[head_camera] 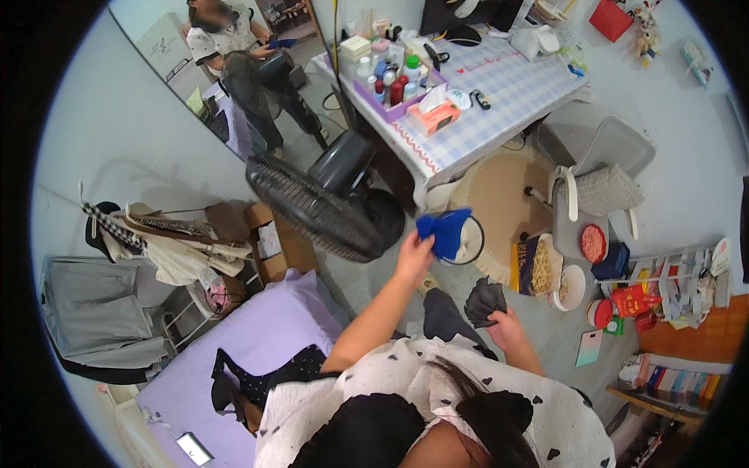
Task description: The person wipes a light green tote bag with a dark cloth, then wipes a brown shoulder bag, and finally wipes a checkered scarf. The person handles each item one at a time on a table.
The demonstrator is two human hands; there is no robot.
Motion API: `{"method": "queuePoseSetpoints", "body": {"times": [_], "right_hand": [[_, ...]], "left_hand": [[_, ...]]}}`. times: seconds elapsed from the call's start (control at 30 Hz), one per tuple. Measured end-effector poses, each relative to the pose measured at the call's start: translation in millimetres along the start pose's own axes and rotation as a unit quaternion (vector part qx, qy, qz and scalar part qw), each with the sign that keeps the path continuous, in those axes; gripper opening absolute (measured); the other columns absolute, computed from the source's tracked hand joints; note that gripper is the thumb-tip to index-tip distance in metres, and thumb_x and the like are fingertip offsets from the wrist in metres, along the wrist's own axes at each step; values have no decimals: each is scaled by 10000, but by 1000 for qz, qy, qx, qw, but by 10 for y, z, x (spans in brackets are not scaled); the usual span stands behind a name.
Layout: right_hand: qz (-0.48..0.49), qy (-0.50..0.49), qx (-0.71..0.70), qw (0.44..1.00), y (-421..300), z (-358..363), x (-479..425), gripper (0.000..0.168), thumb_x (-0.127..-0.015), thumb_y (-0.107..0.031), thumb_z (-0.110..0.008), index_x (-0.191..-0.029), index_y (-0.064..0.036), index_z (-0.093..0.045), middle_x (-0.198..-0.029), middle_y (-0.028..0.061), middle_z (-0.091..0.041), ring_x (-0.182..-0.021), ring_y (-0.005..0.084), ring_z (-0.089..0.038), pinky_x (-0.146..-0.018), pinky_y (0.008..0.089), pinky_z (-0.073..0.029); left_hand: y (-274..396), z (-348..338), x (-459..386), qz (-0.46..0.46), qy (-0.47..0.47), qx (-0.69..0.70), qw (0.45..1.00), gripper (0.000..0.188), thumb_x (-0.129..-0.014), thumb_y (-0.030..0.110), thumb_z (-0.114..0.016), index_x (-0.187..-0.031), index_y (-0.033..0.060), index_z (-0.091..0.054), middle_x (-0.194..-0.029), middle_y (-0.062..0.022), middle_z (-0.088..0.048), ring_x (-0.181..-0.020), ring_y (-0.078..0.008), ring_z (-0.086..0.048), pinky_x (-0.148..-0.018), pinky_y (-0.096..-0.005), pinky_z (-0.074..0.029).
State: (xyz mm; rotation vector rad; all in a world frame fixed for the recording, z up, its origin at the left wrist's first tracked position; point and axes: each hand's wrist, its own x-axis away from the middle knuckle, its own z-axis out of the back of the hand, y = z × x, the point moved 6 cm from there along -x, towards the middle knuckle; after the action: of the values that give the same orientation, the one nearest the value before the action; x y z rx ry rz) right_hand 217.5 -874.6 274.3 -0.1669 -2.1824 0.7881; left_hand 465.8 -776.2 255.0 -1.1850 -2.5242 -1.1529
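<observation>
My left hand [415, 257] grips a bright blue cloth [447, 233] by its near left edge. The cloth hangs in front of a round, white-lined bin [470, 241] with a dark rim and hides part of it. My right hand [508, 329] holds a bunched dark grey cloth [486, 302] between thumb and fingers, to the right of and nearer my body than the blue one. The two cloths are apart. The mirror at the upper left shows the blue cloth too.
A black electric fan [316, 205] stands left of my left arm. Ahead is a table with a checked tablecloth [497, 70]. Right are a grey chair [566, 222], a white bucket [570, 288] and a storage rack [673, 286]. A bed with a purple sheet [234, 374] is at the left.
</observation>
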Motion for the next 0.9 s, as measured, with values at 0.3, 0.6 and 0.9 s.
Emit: {"method": "queuePoseSetpoints", "body": {"times": [0.3,0.6,0.9], "right_hand": [[27,-121,-10,992,-1037,-501,-527,474,-781,58,-511,-1250,44,-450,-1254,154,-530,-1175,305,-498,-1026,451,-361],[-290,-485,17,825,-247,-2819,-184,663,-699,16,-528,-1335,57,-345,-1307,181,-480,-1200,297,-486,-1036,421,-365],[-410,-607,81,676,1574,-4152,832,556,-821,-6,-516,-1345,51,-338,-1312,161,-479,-1201,273,-494,-1013,402,-391]], "left_hand": [[53,-290,-1149,111,126,-64,984,367,-949,283,-499,-1239,61,-466,-1166,-87,-571,-1074,-204,-542,-948,-379,-393],[1110,-27,1664,-55,11,182,982,832,-889,660,-312,-1397,2,-313,-1413,-153,-393,-1299,-324,-382,-1085,-481,-272],[1962,1224,3641,-362,226,119,897,335,-945,145,-485,-1219,-47,-472,-1199,-139,-570,-1087,-236,-572,-954,-373,-453]]}}
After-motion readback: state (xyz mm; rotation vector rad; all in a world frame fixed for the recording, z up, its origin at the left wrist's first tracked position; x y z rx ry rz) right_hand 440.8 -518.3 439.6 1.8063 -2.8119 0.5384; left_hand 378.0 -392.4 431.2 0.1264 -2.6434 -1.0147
